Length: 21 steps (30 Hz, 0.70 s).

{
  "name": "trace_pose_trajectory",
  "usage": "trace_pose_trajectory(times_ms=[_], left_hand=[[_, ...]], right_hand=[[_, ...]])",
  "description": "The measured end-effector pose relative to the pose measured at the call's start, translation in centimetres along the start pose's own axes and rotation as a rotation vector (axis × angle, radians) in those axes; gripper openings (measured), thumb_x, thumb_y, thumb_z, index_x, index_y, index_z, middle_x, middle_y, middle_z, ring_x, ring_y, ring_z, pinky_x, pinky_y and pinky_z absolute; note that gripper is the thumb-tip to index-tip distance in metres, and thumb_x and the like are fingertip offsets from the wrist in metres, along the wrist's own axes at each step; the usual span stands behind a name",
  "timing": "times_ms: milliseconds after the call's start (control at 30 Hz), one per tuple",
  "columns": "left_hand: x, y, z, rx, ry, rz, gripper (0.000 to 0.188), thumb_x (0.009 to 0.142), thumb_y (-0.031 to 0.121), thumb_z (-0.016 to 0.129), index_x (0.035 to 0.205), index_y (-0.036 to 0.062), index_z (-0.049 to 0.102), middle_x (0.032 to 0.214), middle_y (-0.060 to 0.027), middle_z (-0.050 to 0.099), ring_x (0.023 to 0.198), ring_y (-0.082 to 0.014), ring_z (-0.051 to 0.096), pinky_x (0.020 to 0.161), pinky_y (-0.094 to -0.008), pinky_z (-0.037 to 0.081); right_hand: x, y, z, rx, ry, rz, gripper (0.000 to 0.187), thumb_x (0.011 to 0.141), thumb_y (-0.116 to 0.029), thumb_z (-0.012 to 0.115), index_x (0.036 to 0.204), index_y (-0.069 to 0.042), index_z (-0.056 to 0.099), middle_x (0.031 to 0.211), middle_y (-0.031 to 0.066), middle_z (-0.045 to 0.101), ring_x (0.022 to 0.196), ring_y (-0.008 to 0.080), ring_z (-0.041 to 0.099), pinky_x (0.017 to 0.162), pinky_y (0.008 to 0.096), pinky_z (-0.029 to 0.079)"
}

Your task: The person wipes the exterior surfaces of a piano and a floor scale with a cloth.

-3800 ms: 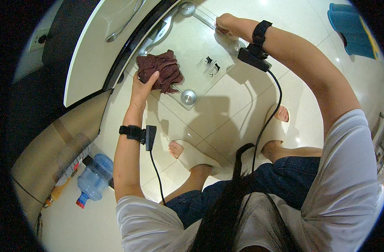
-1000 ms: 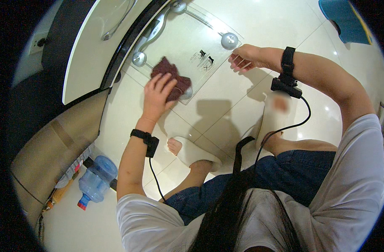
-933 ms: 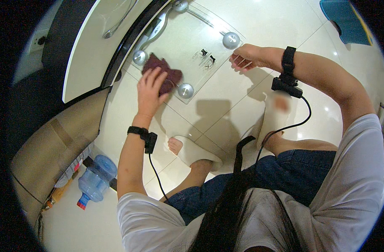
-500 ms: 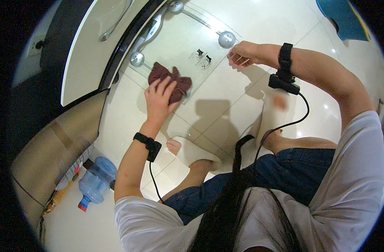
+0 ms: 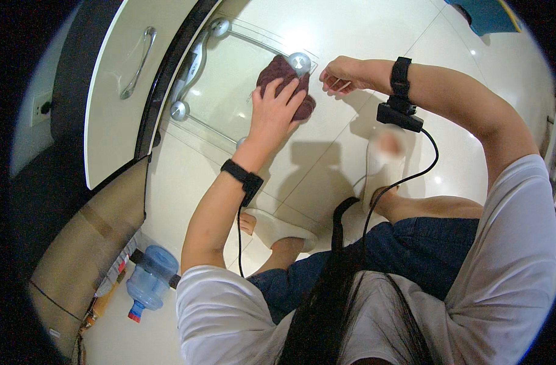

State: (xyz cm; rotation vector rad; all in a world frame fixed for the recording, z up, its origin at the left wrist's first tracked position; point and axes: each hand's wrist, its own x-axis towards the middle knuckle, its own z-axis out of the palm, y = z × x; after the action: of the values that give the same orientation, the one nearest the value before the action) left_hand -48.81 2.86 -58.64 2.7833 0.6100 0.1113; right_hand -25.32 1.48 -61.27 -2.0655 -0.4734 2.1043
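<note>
A glass bathroom scale (image 5: 226, 76) with round silver feet and a curved grey display strip lies on the tiled floor. My left hand (image 5: 276, 104) presses a dark maroon cloth (image 5: 272, 72) onto its right part, fingers spread over the folds. The cloth lies right beside the silver foot (image 5: 299, 62) at the scale's far right corner and covers part of the glass. Just right of that corner, apart from the scale, my right hand (image 5: 340, 77) hovers with its fingers curled in. Something pale shows at those fingers, too small to make out.
On the left stands a cabinet with a white front (image 5: 116, 121) and a metal handle (image 5: 139, 64). A blue water jug (image 5: 151, 277) lies at the lower left. My slippered feet (image 5: 384, 164) are on the near floor. A blue container (image 5: 488, 15) stands at the far right.
My left hand has slid the cloth rightward and away from me across the scale, from its near left side to the far right corner. My right hand stays curled near that corner.
</note>
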Motion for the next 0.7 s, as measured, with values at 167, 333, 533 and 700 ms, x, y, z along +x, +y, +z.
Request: trace_pose_trajectory(times_ms=[167,333,533,700], left_hand=[[5.5,-0.4,0.9,0.044,0.057,-0.009,0.067,0.062,0.021,0.083,0.124,0.0179,0.056,0.137,-0.0031,0.048,0.123,-0.0289,0.042,0.097,-0.0498,0.034],[5.0,-0.7,1.3,0.029,0.031,-0.021,0.067,0.061,0.022,0.082,0.123,0.0195,0.057,0.136,-0.0003,0.049,0.123,-0.0275,0.043,0.097,-0.0497,0.034],[-0.5,-1.5,0.1,0.066,-0.086,0.049,0.068,0.060,0.022,0.082,0.123,0.0215,0.057,0.137,0.0001,0.047,0.124,-0.0269,0.042,0.099,-0.0519,0.033],[2.5,-0.8,0.3,0.069,-0.046,0.039,0.067,0.062,0.022,0.082,0.124,0.0193,0.056,0.138,-0.0009,0.047,0.124,-0.0270,0.041,0.098,-0.0524,0.034]], right_hand=[[0.2,-0.5,-0.4,0.061,0.029,-0.026,0.020,0.090,-0.016,0.044,0.075,-0.009,0.056,0.067,0.0047,0.058,0.057,0.0166,0.056,0.049,0.0332,0.044],[0.5,-0.2,-0.5,0.068,0.029,-0.022,0.021,0.092,-0.018,0.042,0.078,-0.010,0.055,0.067,0.0033,0.058,0.057,0.0158,0.056,0.050,0.0331,0.043],[0.8,-0.4,-0.7,0.057,0.023,0.023,0.016,0.094,-0.017,0.044,0.094,-0.010,0.059,0.080,0.0041,0.063,0.068,0.0152,0.060,0.059,0.0309,0.049],[0.9,-0.5,-0.7,0.051,0.015,0.021,0.016,0.094,-0.017,0.044,0.094,-0.010,0.059,0.079,0.0040,0.063,0.069,0.0153,0.061,0.059,0.0314,0.050]])
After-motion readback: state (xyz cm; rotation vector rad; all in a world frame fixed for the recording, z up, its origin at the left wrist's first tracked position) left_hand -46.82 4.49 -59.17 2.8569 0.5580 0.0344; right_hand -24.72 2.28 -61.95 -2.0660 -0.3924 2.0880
